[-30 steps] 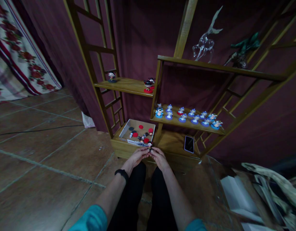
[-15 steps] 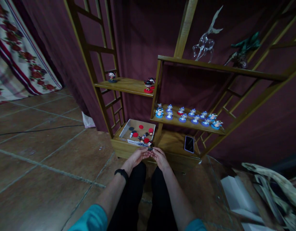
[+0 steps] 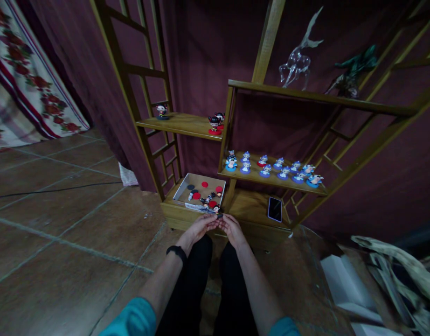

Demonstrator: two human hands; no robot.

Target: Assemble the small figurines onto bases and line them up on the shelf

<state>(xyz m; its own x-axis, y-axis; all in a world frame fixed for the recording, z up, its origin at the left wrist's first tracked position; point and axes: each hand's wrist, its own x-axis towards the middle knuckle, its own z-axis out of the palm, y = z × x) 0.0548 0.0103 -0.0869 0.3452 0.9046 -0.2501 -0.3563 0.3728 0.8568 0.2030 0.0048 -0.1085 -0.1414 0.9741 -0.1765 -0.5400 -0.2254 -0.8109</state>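
My left hand [image 3: 205, 225] and my right hand [image 3: 231, 226] meet at the front edge of the box, fingertips closed from both sides on a small figurine [image 3: 217, 209]. Its dark head with red bits points away from me, and its dark round base [image 3: 219, 216] faces me between the fingers. Just beyond it stands a shallow cardboard box [image 3: 181, 190] holding several loose figurines [image 3: 208, 198] and flat discs, some red [image 3: 204, 185] and some dark [image 3: 190, 187].
On the upper left shelf [image 3: 187, 125] stand a figurine on a dark base [image 3: 162, 111] and two on red bases [image 3: 215, 125]. Several blue-white figurines [image 3: 266, 171] line the right shelf. A phone [image 3: 274, 209] lies below; a glass deer [image 3: 296, 65] stands above.
The figurine between my hands has tipped away from me, so its base shows more. My hands have barely moved.
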